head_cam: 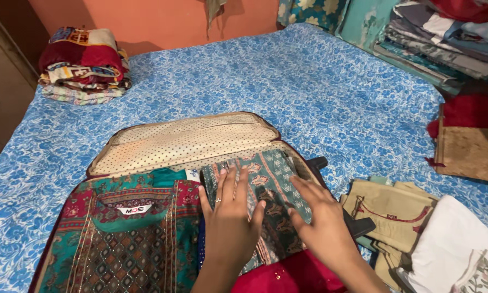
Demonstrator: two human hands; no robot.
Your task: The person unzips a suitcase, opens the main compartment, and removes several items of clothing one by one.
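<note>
Two flat, spread hands, left (230,217) and right (321,220), pressing one folded green patterned cloth (271,187) at open maroon fabric suitcase's (181,142) right edge; blue floral bedsheet (320,92) bare beyond far edge.

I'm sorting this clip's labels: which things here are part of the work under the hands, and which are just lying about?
In hand:
- left hand and right hand, flat on the green patterned cloth
- open suitcase
- folded teal and maroon garment packed beside it

Lying about:
- folded blankets at the bed's far corner
- beige and white clothes on the right
- clothes stack at top right
</note>
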